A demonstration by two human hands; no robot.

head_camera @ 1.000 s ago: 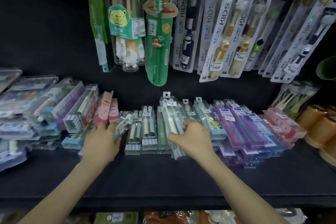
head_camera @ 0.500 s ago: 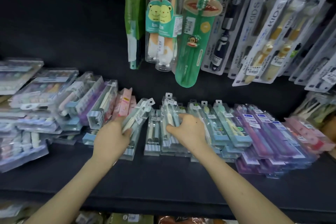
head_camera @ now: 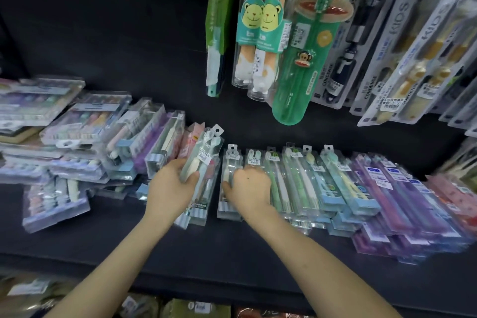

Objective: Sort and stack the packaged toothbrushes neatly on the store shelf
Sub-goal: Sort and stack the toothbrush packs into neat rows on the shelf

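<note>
Mid-sort: the left hand [head_camera: 171, 188] wraps fingers and thumb round a toothbrush pack [head_camera: 204, 160] tilted up off the shelf [head_camera: 232, 261], the right hand [head_camera: 249, 184] curls its fingers over a flat pack [head_camera: 229, 204] beside it (steadying it, probably), so next comes laying the tilted one square on its like.

**Shelving Bay: Fixtures and Lighting**

The fixture is a dark shelf [head_camera: 180, 255] with a matt black surface that runs the full width of the view. Its front edge [head_camera: 232, 289] is a plain dark lip of the same finish. Behind it stands a black back panel [head_camera: 108, 33], flat and unmarked, which meets the board along a straight join. Below the front edge a lower tier [head_camera: 196, 308] shows in part, and its contents are too blurred to identify. The forward part of the board is lit most strongly. The panel darkens toward the upper left. The light source cannot be determined.
</note>
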